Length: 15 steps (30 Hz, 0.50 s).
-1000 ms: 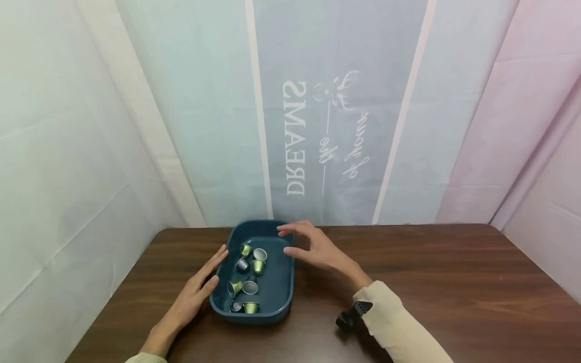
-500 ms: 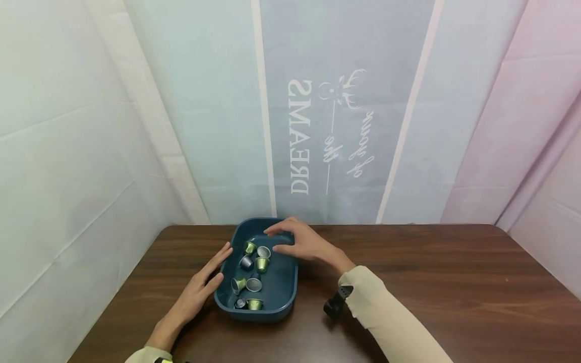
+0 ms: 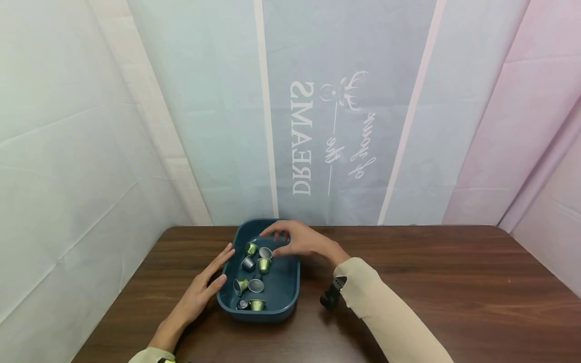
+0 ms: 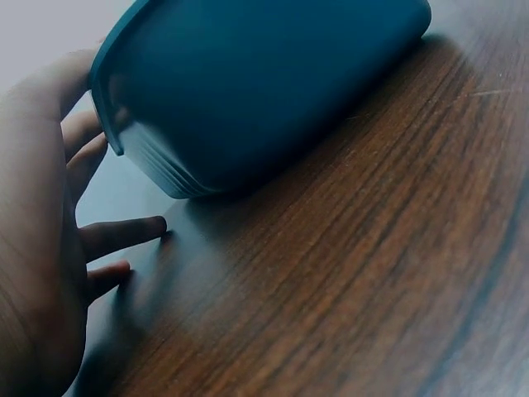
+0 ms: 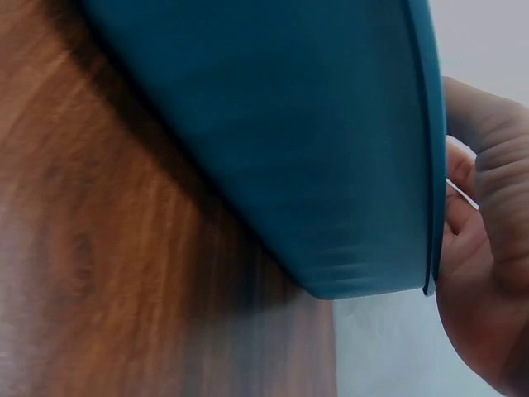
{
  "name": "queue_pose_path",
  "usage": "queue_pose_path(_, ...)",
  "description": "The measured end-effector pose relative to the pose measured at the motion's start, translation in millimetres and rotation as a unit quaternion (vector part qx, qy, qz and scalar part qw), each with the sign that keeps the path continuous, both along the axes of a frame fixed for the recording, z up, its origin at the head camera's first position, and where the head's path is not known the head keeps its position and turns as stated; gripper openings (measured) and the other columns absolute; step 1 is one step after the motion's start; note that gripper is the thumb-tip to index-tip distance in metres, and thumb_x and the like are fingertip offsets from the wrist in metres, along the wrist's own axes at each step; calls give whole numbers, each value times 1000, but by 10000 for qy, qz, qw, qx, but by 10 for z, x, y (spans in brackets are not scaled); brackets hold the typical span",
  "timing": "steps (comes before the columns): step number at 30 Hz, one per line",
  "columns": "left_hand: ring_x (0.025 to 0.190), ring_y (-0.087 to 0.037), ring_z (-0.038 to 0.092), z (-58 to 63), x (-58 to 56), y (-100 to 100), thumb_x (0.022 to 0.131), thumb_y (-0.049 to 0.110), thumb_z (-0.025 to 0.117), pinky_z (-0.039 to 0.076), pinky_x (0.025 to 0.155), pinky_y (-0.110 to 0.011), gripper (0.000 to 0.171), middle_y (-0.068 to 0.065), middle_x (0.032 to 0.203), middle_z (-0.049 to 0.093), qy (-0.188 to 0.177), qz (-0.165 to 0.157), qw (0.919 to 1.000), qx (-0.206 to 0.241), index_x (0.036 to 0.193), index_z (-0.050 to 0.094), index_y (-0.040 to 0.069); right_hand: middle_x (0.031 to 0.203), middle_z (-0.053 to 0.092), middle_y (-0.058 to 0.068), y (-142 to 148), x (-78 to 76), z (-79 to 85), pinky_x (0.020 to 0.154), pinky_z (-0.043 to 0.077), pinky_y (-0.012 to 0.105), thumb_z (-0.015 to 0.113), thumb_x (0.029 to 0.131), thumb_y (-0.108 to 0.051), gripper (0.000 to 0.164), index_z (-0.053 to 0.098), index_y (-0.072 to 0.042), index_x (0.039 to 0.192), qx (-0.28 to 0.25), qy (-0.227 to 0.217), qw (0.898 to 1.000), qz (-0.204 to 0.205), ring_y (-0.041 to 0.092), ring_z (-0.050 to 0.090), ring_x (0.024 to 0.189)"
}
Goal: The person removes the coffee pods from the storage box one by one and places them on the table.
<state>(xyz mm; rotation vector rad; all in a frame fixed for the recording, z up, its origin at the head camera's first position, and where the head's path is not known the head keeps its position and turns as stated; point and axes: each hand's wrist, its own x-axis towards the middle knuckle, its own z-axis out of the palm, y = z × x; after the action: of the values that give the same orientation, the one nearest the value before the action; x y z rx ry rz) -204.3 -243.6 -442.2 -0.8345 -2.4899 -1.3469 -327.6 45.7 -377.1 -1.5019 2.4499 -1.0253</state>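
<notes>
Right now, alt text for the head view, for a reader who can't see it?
A person's right hand hovers, thumb and fingers apart, over the right side of a blue tray holding small green and dark capsules; the left hand is at its left rim. The tray sits on a brown wood-grain table before a pale striped backdrop.

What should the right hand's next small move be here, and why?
Probably lower the right hand and pinch the silver-topped pod beside its thumb: thumb and fingers are apart over the tray, and that pod looks nearest, while the left hand is at the tray's other side.
</notes>
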Motion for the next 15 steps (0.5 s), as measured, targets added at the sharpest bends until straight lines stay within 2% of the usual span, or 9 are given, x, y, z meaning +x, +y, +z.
queue_pose_path(7, 143, -18, 20, 14, 7, -11, 100, 5, 43, 25, 107, -34, 54, -4, 158, 18, -55, 20, 9999, -108, 151, 30, 14, 117, 61, -7, -59, -38, 65, 71, 50, 26, 77, 83, -17, 46, 62, -19, 126, 210, -224, 9994, 131, 15, 59, 92)
queue_pose_path(13, 143, -18, 19, 14, -4, -13, 99, 4, 43, 22, 106, -24, 54, -6, 158, 18, -10, 1, 10000, -77, 151, 30, 13, 118, 62, 6, -100, -72, 89, 71, 50, 25, 76, 83, -14, 44, 63, -17, 125, 325, -275, 9988, 228, 14, 59, 90)
queue_pose_path(15, 143, -18, 19, 3, -8, -3, 99, 4, 44, 22, 106, -23, 54, -6, 158, 18, 2, 4, 10000, -74, 151, 30, 13, 118, 61, 6, -109, -80, 89, 71, 50, 24, 76, 83, -13, 43, 63, -16, 124, 394, -222, 9986, 270, 15, 59, 90)
